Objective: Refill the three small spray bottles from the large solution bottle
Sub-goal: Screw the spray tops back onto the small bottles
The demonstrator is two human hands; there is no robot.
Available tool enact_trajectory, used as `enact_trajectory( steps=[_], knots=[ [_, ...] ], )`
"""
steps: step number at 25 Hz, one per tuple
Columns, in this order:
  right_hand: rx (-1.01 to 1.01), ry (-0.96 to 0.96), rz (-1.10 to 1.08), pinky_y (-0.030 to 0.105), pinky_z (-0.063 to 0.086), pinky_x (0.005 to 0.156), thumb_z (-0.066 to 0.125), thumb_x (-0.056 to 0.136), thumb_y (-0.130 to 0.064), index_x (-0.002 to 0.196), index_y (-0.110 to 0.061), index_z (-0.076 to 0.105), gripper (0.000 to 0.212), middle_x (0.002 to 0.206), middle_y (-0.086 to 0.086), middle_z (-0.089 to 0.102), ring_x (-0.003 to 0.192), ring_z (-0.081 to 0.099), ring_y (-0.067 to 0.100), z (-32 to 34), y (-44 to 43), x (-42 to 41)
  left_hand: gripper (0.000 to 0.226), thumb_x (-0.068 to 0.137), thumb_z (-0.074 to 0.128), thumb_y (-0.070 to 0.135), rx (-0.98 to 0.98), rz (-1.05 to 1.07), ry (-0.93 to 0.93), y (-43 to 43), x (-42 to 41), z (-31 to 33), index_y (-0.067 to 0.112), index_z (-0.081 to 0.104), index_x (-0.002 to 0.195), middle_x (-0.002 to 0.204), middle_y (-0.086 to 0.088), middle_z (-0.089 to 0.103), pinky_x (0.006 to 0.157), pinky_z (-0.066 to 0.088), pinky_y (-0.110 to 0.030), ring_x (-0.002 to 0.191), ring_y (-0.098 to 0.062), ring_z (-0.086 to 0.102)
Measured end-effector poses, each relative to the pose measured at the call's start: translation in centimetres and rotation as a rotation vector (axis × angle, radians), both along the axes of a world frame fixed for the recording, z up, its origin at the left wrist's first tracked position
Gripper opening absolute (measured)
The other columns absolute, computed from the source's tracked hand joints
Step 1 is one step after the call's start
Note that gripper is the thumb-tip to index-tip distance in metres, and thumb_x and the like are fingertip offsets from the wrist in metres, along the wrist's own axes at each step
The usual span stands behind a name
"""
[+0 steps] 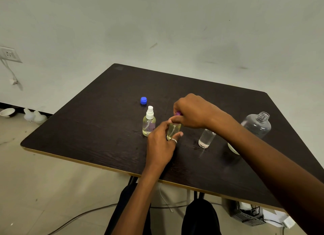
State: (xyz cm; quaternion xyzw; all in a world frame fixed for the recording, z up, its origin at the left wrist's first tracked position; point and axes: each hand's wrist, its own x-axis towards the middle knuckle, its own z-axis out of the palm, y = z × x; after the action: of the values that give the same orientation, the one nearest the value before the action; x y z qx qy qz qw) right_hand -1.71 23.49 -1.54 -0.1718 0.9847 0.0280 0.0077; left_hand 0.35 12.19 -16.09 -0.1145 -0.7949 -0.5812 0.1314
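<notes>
Barely any purple cap [178, 113] shows (right hand [194, 112]).

dim, even indoor light, soft shadows, slightly soft focus, and wide-angle bending toward the edges.

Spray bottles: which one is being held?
The middle one: left hand grips it, right hand holds its purple top; the white-topped bottle and clear bottle stand free.

White-capped spray bottle [149, 123] just left of left hand [160, 145] fingers [164, 128], blue cap [143, 100] beyond it. Small clear bottle [206, 138] right, under right forearm [245, 140]. Open tabletop [84, 129] farther left.
</notes>
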Motion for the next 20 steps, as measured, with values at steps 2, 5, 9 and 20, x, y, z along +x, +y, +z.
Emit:
enact_trajectory(
  steps=[2, 5, 9, 20],
  knots=[
    [0.066, 0.059, -0.043, 0.023, 0.033, 0.052, 0.056, 0.092, -0.052, 0.074, -0.018, 0.053, 0.039, 0.066, -0.003, 0.051, 0.064, 0.053, 0.015, -0.2, -0.2, 0.2, 0.037, 0.083, 0.079, 0.034, -0.005, -0.005, -0.004, 0.0, -0.1, 0.0, 0.028, 0.064, 0.115, 0.097, 0.015, 0.068, 0.075, 0.051, -0.012, 0.091, 0.003, 0.063],
    [0.113, 0.108, -0.074, 0.023, 0.028, 0.048, 0.050, 0.091, -0.060, 0.075, -0.019, 0.048, 0.044, 0.064, -0.004, 0.045, 0.059, 0.047, 0.012, -0.3, -0.4, 0.6, 0.032, 0.083, 0.079, 0.034, -0.014, -0.006, -0.004, 0.0, -0.1, 0.0, 0.026, 0.064, 0.111, 0.091, 0.019, 0.064, 0.071, 0.048, -0.006, 0.090, 0.006, 0.062],
    [-0.001, -0.028, 0.021, 0.030, 0.051, 0.071, 0.060, 0.090, -0.048, 0.102, -0.022, 0.064, 0.029, 0.096, -0.002, 0.066, 0.082, 0.059, 0.014, 0.0, 0.4, 0.5, 0.034, 0.082, 0.080, 0.030, 0.015, -0.007, 0.005, 0.0, 0.0, 0.0, 0.026, 0.065, 0.112, 0.093, 0.015, 0.067, 0.073, 0.052, -0.012, 0.089, 0.002, 0.064],
    [-0.034, -0.054, 0.081, 0.025, 0.050, 0.072, 0.068, 0.087, -0.020, 0.104, -0.017, 0.069, 0.018, 0.094, -0.003, 0.067, 0.084, 0.060, 0.011, -0.3, 0.3, -0.1, 0.030, 0.083, 0.079, 0.029, 0.016, -0.025, -0.027, 0.0, 0.0, 0.3, 0.031, 0.063, 0.109, 0.091, 0.018, 0.066, 0.073, 0.047, -0.006, 0.091, 0.009, 0.062]
  ],
)
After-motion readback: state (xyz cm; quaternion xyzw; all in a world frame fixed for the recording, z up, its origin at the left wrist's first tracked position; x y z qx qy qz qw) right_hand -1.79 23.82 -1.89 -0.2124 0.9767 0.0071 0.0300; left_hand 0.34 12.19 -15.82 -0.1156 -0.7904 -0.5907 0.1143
